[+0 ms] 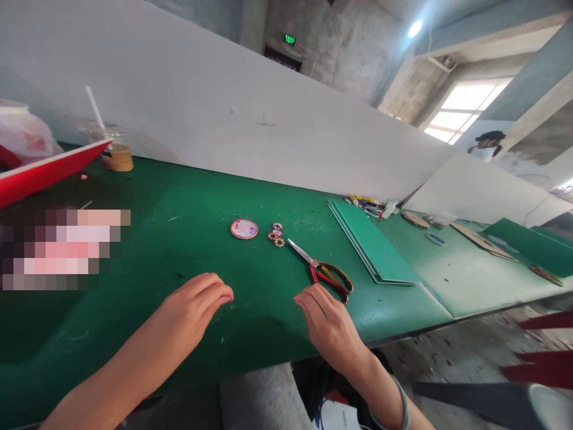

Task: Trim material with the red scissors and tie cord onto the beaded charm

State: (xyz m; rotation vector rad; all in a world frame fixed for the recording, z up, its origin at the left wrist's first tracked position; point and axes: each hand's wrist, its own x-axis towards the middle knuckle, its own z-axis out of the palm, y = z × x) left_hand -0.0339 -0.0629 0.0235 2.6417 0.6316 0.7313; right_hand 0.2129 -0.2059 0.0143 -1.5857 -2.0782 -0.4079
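Above the front part of the green table my left hand [197,304] is closed, its fingertips pressed together in a pinch. My right hand [330,319] is pinched the same way, a short gap to the right. Whatever either pinch holds, if anything, is too small or hidden to make out. Just beyond my right hand lies a pair of scissors [316,263], blades slightly toward the far left, with red and dark handles. Farther back are small beaded flower-like rings [277,236] in a cluster and a round, red-rimmed disc [244,229] with a pale patterned face.
Green boards [373,245] lie stacked at the right, with a clutter of small tools [369,206] behind. A plastic cup with a straw [119,156] and a red panel [49,173] stand at the left. A white partition [201,107] runs behind; a person [487,146] is far right.
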